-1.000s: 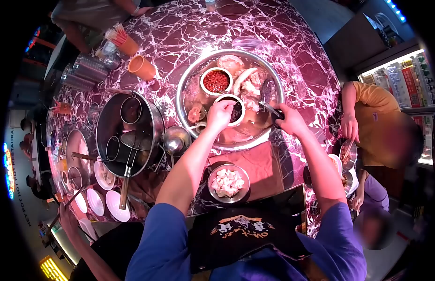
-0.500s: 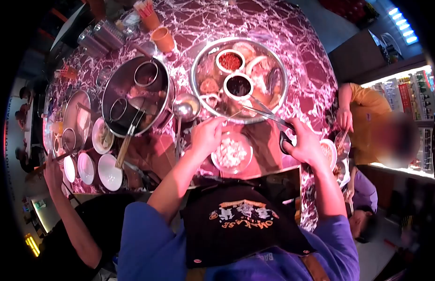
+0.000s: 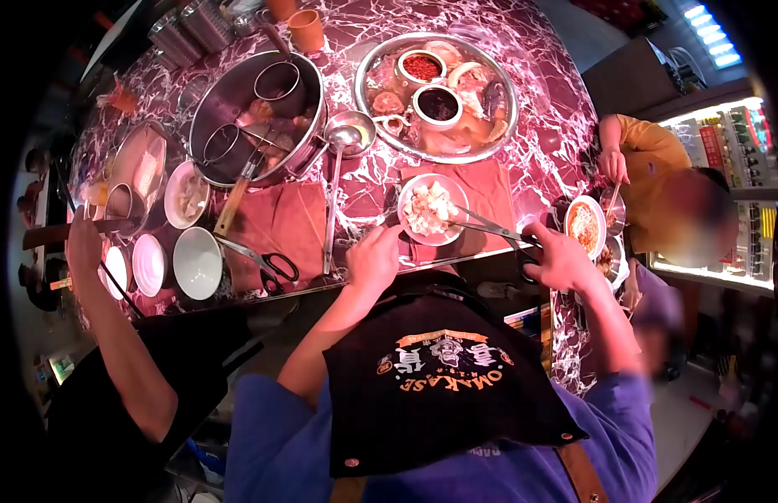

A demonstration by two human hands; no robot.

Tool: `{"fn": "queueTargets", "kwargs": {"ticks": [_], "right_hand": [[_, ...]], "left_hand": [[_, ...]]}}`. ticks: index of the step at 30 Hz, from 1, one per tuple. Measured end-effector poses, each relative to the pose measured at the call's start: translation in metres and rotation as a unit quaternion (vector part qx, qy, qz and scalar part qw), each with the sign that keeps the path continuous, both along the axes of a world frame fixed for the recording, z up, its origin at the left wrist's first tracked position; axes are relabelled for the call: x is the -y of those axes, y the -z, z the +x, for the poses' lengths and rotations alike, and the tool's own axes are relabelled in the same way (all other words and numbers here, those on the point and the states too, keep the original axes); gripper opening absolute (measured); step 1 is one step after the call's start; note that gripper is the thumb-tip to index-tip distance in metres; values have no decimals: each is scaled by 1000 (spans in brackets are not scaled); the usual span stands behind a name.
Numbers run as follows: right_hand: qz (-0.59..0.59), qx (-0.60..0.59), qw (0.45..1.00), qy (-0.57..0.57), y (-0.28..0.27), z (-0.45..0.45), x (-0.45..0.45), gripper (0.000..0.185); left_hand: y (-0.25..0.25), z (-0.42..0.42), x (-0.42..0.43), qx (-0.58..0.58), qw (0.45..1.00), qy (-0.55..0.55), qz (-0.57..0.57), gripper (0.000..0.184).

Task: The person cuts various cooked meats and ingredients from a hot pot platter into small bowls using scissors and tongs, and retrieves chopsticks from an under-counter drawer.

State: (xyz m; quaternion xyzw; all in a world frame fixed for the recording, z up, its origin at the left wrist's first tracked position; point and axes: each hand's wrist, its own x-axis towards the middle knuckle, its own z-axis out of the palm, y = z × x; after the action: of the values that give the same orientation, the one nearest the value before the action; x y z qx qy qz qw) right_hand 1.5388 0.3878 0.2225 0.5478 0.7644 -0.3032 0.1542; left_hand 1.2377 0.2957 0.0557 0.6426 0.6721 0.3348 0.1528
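Note:
My right hand (image 3: 561,256) grips the black handles of a pair of scissors (image 3: 490,226). The parted metal blades reach into pale chopped pieces (image 3: 431,208) in a small round bowl (image 3: 442,239). At the bowl's left near rim, my left hand (image 3: 374,256) has its fingers curled and seems to pinch the edge; the fingertips are partly hidden. Just beyond the bowl stands a round metal tray (image 3: 397,149) of cooked food in liquid. Inside it sit a cup of red chopped chilli (image 3: 422,66) and a cup of dark sauce (image 3: 438,106).
A large pot (image 3: 320,101) with strainers stands left, beside a ladle (image 3: 334,184). Other scissors (image 3: 267,261) lie near a white bowl (image 3: 198,264). A co-worker's hand (image 3: 83,247) holds a handle at far left. At right, a person in yellow (image 3: 649,172) sits by a noodle bowl (image 3: 584,225).
My scissors have come from the tray's near edge down into the bowl. My left hand has drawn back toward me, to the bowl's near left side. The camera view has shifted.

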Motion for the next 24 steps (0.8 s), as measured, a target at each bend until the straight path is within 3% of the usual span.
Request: {"fn": "queueTargets", "kwargs": {"ticks": [1, 5, 9, 12, 15, 21, 24], "right_hand": [[-16, 35, 999, -6, -1, -5, 1, 55], [1, -63, 998, 2, 49, -11, -4, 49], [14, -37, 999, 17, 52, -1, 1, 43], [31, -55, 998, 19, 34, 6, 14, 49], [70, -64, 995, 20, 38, 2, 20, 55], [97, -75, 992, 9, 83, -5, 10, 42], [121, -63, 990, 17, 64, 14, 14, 38]], "left_hand": [[1, 1, 2, 1, 1000, 5, 1, 19], [4, 4, 4, -38, 996, 44, 64, 27], [11, 3, 4, 27, 999, 13, -37, 23], [33, -3, 0, 255, 955, -29, -148, 23], [42, -6, -2, 283, 944, -9, -168, 24], [22, -6, -13, 198, 956, 7, -216, 23], [13, -24, -23, 121, 976, -6, -181, 23]]}}
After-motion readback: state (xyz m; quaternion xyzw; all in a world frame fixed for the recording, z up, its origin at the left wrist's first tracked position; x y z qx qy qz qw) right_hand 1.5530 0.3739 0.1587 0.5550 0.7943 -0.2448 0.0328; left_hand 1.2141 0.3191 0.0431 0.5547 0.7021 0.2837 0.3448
